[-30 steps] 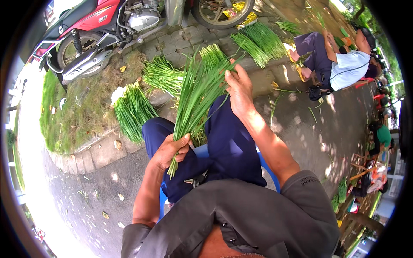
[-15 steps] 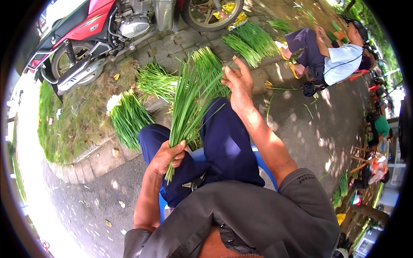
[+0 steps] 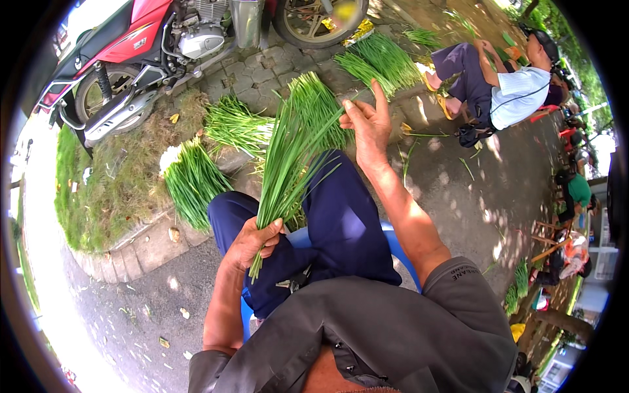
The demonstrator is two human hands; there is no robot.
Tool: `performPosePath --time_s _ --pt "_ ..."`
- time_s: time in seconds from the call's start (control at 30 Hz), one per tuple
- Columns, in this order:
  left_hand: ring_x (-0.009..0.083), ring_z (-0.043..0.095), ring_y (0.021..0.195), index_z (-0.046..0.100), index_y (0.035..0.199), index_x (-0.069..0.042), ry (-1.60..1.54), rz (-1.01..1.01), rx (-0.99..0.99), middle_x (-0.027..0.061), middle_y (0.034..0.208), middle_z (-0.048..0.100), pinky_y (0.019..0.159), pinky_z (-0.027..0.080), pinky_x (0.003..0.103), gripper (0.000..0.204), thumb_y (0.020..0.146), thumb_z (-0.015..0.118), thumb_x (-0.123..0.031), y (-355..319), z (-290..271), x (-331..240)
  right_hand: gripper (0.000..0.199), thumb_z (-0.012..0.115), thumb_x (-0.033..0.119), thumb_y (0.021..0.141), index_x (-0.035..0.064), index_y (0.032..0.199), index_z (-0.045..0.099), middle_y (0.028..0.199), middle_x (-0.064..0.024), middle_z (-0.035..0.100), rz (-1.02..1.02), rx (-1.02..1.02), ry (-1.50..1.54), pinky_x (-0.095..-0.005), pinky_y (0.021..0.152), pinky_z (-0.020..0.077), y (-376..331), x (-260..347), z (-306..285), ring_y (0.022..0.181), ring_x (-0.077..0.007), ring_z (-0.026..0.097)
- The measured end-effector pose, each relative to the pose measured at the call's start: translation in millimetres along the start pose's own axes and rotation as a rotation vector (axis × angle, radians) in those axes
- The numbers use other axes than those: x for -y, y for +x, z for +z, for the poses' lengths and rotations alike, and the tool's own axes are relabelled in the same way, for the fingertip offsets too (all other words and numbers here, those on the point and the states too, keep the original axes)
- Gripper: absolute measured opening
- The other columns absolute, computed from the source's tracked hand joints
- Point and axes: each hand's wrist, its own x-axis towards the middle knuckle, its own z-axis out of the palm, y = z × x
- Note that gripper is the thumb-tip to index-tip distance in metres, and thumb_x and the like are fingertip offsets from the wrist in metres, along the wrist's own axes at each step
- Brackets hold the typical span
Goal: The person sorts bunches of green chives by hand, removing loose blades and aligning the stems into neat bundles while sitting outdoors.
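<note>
The root of the bunch [image 3: 278, 177] is hard to follow where the left hand [image 3: 259, 241] wraps it, and its leafy part hides what lies between the trousers' [image 3: 344, 209] knees. The trousers and the shirt [image 3: 386, 321] cover most of the blue stool [image 3: 404, 252]; the motorcycle [image 3: 141, 42] is cut off at the far edge, and people and things at the far right are squeezed small by the bent rim. Asphalt [image 3: 458, 196] lies open to the right of the right forearm, while beyond the knees the left pile [image 3: 192, 183], middle pile [image 3: 236, 124] and far pile [image 3: 318, 105] crowd the room beside the curb [image 3: 147, 255]. A co-worker [image 3: 517, 98] sits at the far right, well apart. The bunch, long flat green blades, rises between the two hands, fanned at the far end and narrow at the grip, its paler stem ends poking out below the left hand's closed fingers. The right hand [image 3: 372, 134] has its index finger raised; a few blades lead to its thumb, but I cannot tell whether it pinches them.
</note>
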Motion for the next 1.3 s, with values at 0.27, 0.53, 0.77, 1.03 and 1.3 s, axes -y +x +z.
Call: performPosePath --time_s 0.27,0.53,0.77,1.03,1.3 --pt "0.0049 0.034 0.047 0.061 0.090 -0.001 0.014 0.011 -0.018 -0.0039 0.061 0.040 0.040 0.029 0.022 0.026 0.097 0.067 -0.026 0 2 0 0.067 0.067 -0.002 0.089 0.0060 0.149 0.038 0.083 -0.0079 0.067 -0.101 -0.041 -0.199 -0.0234 0.054 0.0506 -2 3 3 0.058 -0.0083 0.059" --pt "0.0047 0.034 0.047 0.060 0.089 -0.002 -0.005 0.021 -0.011 -0.0048 0.059 0.040 0.040 0.028 0.022 0.026 0.096 0.069 -0.025 2 -2 7 0.025 0.067 -0.001 0.090 0.0004 0.112 0.056 0.082 -0.0057 0.066 -0.125 -0.059 -0.294 -0.0231 0.053 0.0500 2 -9 -4 0.060 -0.0069 0.057" --pt "0.0043 0.033 0.047 0.060 0.089 -0.002 0.009 0.029 -0.012 -0.0055 0.059 0.039 0.040 0.027 0.022 0.024 0.096 0.069 -0.023 2 -2 6 0.034 0.066 0.001 0.092 -0.0009 0.126 0.059 0.092 -0.0069 0.066 -0.102 -0.016 -0.250 -0.0238 0.055 0.0509 6 -13 -9 0.063 -0.0080 0.059" --pt "0.0039 0.032 0.049 0.060 0.091 -0.002 0.041 0.042 -0.052 -0.0059 0.061 0.040 0.041 0.026 0.022 0.022 0.097 0.068 -0.022 0 -1 3 0.023 0.065 0.010 0.096 0.0009 0.117 0.063 0.092 -0.0050 0.070 -0.004 0.047 -0.104 -0.0222 0.061 0.0503 9 -18 -18 0.067 -0.0072 0.060" --pt "0.0034 0.031 0.049 0.057 0.089 -0.004 0.026 0.020 -0.081 -0.0067 0.061 0.037 0.041 0.025 0.022 0.023 0.098 0.067 -0.023 -2 -9 -2 0.020 0.057 0.019 0.102 0.0019 0.107 0.066 0.097 -0.0055 0.070 0.032 0.033 -0.194 -0.0229 0.062 0.0512 10 -17 -21 0.070 -0.0083 0.062"
